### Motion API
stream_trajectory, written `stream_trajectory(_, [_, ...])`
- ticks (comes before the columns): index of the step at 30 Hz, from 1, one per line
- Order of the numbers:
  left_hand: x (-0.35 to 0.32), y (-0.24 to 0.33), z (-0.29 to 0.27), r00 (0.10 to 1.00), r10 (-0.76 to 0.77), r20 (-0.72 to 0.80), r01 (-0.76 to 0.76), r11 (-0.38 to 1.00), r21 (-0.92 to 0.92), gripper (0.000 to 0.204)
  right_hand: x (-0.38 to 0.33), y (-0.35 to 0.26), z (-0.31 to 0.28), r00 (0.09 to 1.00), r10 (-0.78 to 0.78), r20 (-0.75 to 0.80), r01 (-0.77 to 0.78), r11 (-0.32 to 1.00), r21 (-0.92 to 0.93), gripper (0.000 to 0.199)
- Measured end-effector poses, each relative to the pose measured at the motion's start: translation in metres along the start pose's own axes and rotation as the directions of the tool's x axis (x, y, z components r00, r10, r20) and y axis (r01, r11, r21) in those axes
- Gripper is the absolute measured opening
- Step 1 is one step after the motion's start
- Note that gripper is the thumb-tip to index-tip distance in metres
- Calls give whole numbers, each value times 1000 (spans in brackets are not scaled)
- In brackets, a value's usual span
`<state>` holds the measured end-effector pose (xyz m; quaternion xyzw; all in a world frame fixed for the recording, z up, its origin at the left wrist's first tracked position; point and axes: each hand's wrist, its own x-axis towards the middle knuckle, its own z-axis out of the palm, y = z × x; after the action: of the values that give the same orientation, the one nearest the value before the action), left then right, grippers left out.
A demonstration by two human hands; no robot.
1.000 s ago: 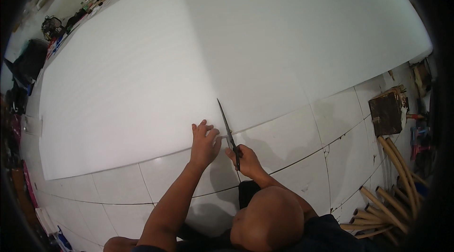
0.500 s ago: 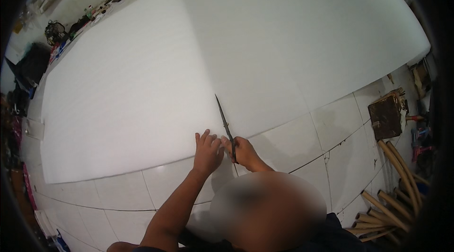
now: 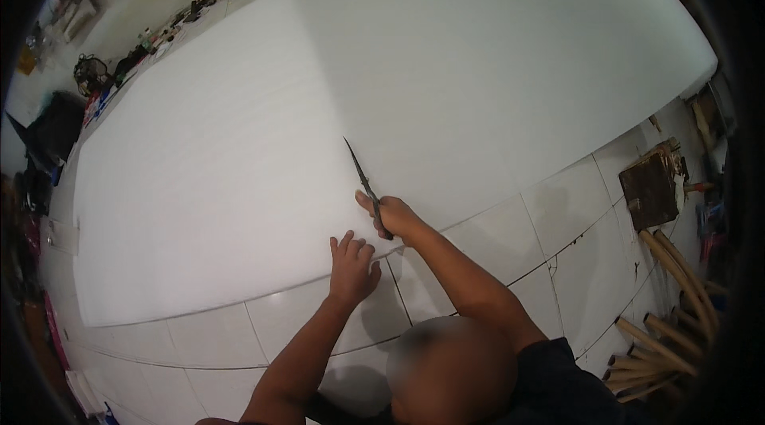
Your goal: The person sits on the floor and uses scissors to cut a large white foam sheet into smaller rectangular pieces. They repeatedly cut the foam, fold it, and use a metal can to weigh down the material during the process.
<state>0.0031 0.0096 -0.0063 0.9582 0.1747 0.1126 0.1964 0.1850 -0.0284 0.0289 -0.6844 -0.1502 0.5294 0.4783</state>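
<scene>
A large white sheet (image 3: 199, 162), soft-looking like foam, is spread over the tiled floor, with a shaded band dividing its brighter left part from its greyer right part. My right hand (image 3: 396, 218) grips a pair of dark scissors (image 3: 359, 168) by the handles, over the sheet just inside its near edge. The blades look closed and point away and slightly left, along the shade line. Lower and to the left, my left hand (image 3: 353, 267) rests at the near edge, fingers spread on the sheet and nothing in them.
Several brown cardboard tubes (image 3: 657, 345) lie on the floor at the lower right. Above them stands a worn dark brown box (image 3: 653, 186). A small fan (image 3: 92, 72), a dark bag (image 3: 60, 126), bottles and clutter line the far left wall. White floor tiles (image 3: 478, 238) border the near edge.
My right hand has moved forward over the sheet with the scissors, away from my left hand. My left hand has shifted slightly nearer to me.
</scene>
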Motion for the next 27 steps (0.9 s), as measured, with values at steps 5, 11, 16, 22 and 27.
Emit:
stream_trajectory(5, [-1,0,0,1000,11,-15,-11,1000,-18,39,12,0,8,986,-105,-131,86,986,-143,63])
stream_trajectory(11, [0,1,-1,1000,-5,18,5,1000,-3,42,45,-12,4,996,-64,-58,60,995,-77,67])
stream_trajectory(16, [1,2,-3,999,-17,29,18,1000,-25,44,66,-23,5,984,-113,-138,84,976,-203,70])
stream_trajectory(22, [1,2,-3,999,-28,32,29,999,-26,43,81,-42,4,992,-100,-73,91,989,-120,69])
stream_trajectory(27, [6,4,-9,999,-32,41,33,999,-18,43,111,-63,4,983,-124,-132,102,981,-164,64])
